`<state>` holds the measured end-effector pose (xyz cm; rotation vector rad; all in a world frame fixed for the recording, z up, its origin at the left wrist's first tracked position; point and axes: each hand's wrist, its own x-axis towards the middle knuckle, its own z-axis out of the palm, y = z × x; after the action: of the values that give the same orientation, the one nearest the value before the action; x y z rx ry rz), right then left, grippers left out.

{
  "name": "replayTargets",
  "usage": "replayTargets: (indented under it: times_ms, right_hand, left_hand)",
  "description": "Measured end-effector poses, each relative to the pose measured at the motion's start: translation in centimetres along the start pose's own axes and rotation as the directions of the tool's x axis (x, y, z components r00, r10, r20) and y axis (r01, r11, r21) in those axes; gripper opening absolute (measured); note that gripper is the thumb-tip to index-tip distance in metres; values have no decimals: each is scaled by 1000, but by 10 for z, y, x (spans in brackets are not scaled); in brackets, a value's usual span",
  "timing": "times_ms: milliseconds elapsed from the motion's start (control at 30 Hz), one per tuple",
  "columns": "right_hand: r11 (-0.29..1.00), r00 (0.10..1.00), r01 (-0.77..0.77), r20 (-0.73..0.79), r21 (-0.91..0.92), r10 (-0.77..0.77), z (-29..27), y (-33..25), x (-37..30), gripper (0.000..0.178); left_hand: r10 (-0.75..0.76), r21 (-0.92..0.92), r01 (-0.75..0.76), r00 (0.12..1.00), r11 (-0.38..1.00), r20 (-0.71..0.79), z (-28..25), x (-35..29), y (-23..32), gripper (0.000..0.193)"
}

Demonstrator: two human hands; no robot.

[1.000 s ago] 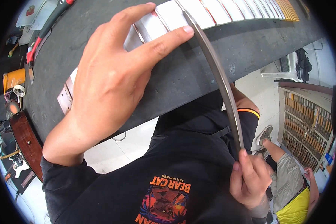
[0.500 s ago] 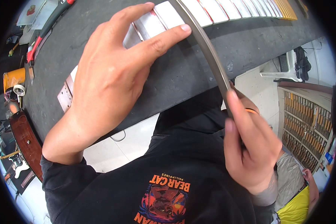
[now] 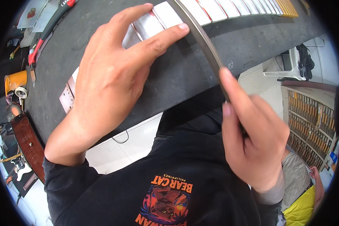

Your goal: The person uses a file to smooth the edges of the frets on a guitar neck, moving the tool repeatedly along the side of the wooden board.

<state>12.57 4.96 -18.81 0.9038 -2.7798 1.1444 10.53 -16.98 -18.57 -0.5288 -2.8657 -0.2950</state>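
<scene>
Your left hand (image 3: 109,79) is spread wide, palm down, over the guitar neck (image 3: 213,9), with thumb and pointer finger far apart. The neck lies on the black bench (image 3: 169,79) and runs from under your left hand off to the right. White tape covers the spaces between its frets. Your left thumb tip sits right by the edge of the long metal file (image 3: 205,43); I can't tell if they touch. Your right hand (image 3: 254,132) pinches the file, pointer finger along it, thumb at the side, other fingers curled in. The file slants from that hand up across the neck. Your two hands are apart. Past your left wrist is a shiny brown guitar body (image 3: 28,143); right of your right hand stands a rack of wood-handled tools (image 3: 310,120).
</scene>
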Motion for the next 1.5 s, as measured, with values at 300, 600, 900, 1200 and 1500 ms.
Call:
replayTargets:
  times_ms: [300,600,900,1200,1500]
  right_hand:
    - [998,998,-41,-49,-41,39,-18,-1,-55,56]
    - [995,997,-82,3,-49,82,-27,0,-107,56]
    - [993,994,-100,29,-57,101,-28,-8,-107,58]
    - [980,974,-184,117,-80,192,-35,-25,-101,51]
    - [990,983,-123,127,-67,130,-12,-16,-6,49]
  left_hand:
    - [27,-248,-64,988,967,-150,16,-13,-18,52]
    - [92,-84,-101,990,991,-109,13,-12,-21,53]
    - [108,-53,-114,988,992,-110,12,-13,-24,54]
    - [86,-73,-93,992,993,-91,15,-14,-27,54]
    - [85,-82,-90,994,993,-62,8,-7,-15,53]
